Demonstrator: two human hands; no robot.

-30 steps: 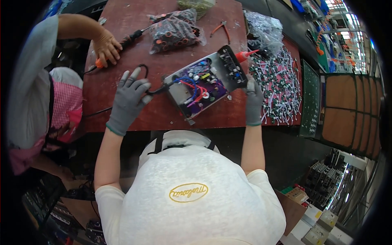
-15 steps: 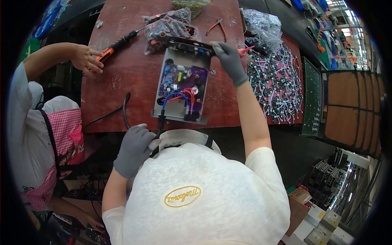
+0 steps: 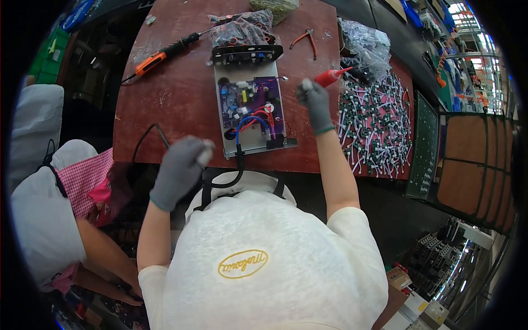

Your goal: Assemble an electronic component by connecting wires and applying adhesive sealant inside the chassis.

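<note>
An open metal case [image 3: 220, 118] with a purple circuit board [image 3: 242, 98] lies on the red-brown table, its black end panel [image 3: 247, 53] standing at the far end. Blue and red wires [image 3: 256, 117] arch over the board, and a black cable [image 3: 240, 159] leaves the near end. My left hand [image 3: 181, 170], in a grey glove, is beside the case's near left corner, above the cable's run; motion blurs its fingers. My right hand [image 3: 316, 104], also gloved, hovers right of the case with curled fingers, near a red pointed bottle [image 3: 328, 77]. Whatever its fingers hold, if anything, is hidden.
An orange-black power screwdriver [image 3: 165, 55] lies at the far left. Beyond the case are a bag of parts [image 3: 242, 32] and red-handled pliers [image 3: 306, 41]. Many small wired parts [image 3: 377, 121] cover the table's right. A co-worker's arm [image 3: 107, 253] is at lower left.
My right hand has let go of the case's end panel and moved nearer. The case now rests turned slightly. My left hand has risen from the cable's near end; the co-worker's hand has left the screwdriver.
</note>
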